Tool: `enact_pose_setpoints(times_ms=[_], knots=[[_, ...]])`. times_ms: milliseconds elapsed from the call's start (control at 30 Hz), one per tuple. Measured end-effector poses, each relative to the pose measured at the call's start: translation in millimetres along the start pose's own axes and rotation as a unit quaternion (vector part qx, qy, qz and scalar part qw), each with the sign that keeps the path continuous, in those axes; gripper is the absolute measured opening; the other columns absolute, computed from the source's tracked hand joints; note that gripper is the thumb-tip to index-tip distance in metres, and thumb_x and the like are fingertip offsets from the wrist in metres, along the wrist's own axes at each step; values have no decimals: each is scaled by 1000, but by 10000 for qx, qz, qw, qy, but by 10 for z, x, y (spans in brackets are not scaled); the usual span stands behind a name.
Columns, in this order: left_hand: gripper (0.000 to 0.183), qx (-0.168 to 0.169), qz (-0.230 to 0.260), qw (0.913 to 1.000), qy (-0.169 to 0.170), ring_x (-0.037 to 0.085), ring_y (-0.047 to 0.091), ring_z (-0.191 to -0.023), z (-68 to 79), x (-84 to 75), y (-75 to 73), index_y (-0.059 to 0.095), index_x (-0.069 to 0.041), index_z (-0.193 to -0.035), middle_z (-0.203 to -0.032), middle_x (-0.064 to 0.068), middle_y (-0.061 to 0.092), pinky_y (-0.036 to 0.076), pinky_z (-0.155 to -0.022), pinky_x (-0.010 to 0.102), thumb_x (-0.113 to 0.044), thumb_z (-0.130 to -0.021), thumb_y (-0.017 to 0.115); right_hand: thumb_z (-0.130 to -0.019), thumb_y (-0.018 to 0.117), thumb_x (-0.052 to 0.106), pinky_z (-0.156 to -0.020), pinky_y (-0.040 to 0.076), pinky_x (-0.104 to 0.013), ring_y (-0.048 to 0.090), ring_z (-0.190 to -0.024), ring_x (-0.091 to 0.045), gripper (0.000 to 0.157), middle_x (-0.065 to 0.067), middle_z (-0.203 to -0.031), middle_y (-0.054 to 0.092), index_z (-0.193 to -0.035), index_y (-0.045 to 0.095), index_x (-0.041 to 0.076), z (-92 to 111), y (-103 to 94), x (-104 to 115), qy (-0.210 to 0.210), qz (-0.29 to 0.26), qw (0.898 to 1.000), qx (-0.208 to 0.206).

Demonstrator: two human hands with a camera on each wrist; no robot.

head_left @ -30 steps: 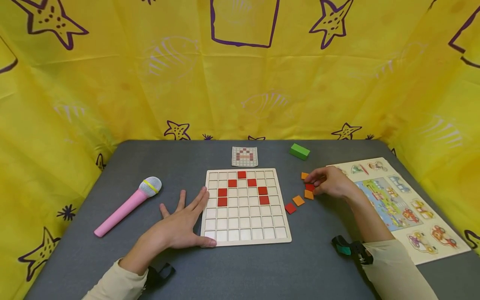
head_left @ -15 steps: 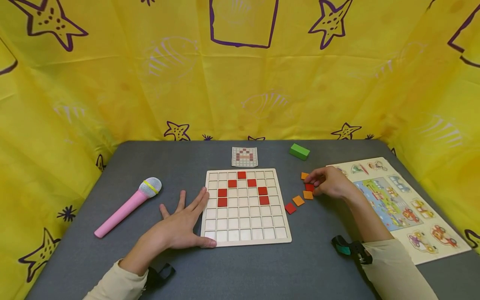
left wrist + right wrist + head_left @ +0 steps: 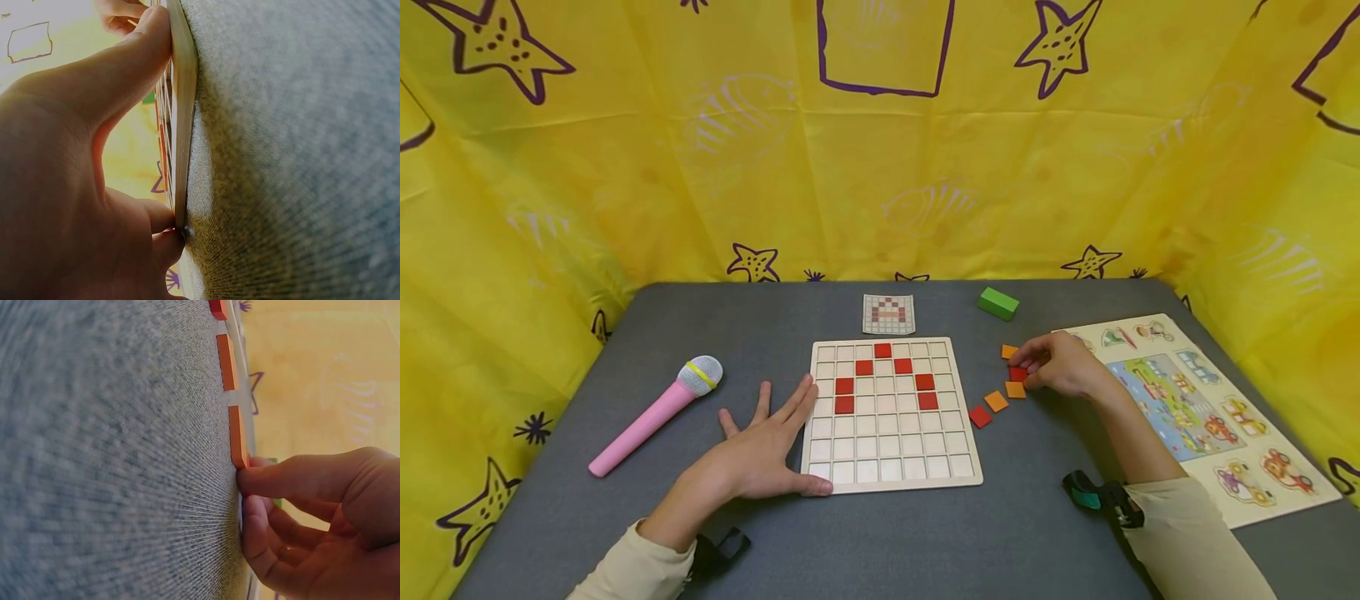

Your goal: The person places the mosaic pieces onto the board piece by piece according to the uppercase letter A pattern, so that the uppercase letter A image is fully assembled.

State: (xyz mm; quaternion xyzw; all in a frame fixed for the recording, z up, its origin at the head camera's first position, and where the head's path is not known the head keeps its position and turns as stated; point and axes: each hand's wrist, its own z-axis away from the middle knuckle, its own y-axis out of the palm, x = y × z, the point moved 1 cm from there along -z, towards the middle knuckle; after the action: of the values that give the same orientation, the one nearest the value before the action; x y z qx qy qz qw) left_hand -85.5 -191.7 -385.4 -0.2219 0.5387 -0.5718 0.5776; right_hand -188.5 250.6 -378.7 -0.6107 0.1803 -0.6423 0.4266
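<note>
Head view: my right hand's [image 3: 1063, 367] fingers curl onto a red tile [image 3: 1018, 374] right of the grid board [image 3: 891, 467]; my left hand [image 3: 760, 454] lies flat, bracing its left edge. Left wrist view: thumb [image 3: 134, 47] presses the board's edge [image 3: 181, 125]. Right wrist view: fingertips [image 3: 250, 481] meet an orange tile [image 3: 237, 440].

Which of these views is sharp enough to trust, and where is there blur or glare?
Head view: evenly lit and sharp; the board, the loose tiles and both hands read clearly, with slight wide-angle bending at the edges. Left wrist view: the left hand is dark against a washed-out yellow backdrop, the cloth blurred. Right wrist view: the near cloth is smeared; the orange tile and right hand are fairly clear.
</note>
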Motion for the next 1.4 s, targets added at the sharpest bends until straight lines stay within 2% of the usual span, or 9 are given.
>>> enact_pose_setpoints(times_ms=[200,567,867,1067,1400], knots=[[136,-9,-34,10000,-17,58,-8,-156,5,4,6,5,-21,-170,-178,-1,0,-5,-93,97,-80,-71,78,-79,81,2,-67,50,-28,60,-83,-20,32,-14,-100,73,-110,78,1,37,-26,24,-9,34,10000,-91],[135,-17,-28,10000,6,58,-8,-155,4,19,11,5,-22,-170,-178,-2,-1,-5,-92,97,-81,-71,77,-80,82,4,-69,51,-25,63,-84,-20,30,-11,-99,76,-110,81,5,79,8,187,-133,-28,9991,-406],[135,16,-31,10000,-17,58,-9,-155,-3,23,10,4,-22,-170,-178,-2,-2,-5,-92,97,-81,-71,76,-83,81,4,-70,53,-25,64,-85,-19,27,-10,-97,77,-109,81,4,67,170,398,-354,-318,9988,-139],[136,44,-54,10000,-20,58,-9,-155,-10,25,8,3,-23,-170,-177,-3,-2,-6,-92,97,-82,-71,76,-81,84,4,-73,55,-29,67,-85,-18,26,-5,-92,77,-106,82,8,57,304,504,-417,-308,9986,-94],[136,51,-62,10000,-28,57,-9,-156,-16,19,11,2,-24,-170,-177,-4,-3,-6,-93,96,-82,-71,76,-80,86,6,-75,56,-33,68,-86,-17,25,-4,-96,77,-104,81,10,77,467,687,-535,-507,9973,31]])
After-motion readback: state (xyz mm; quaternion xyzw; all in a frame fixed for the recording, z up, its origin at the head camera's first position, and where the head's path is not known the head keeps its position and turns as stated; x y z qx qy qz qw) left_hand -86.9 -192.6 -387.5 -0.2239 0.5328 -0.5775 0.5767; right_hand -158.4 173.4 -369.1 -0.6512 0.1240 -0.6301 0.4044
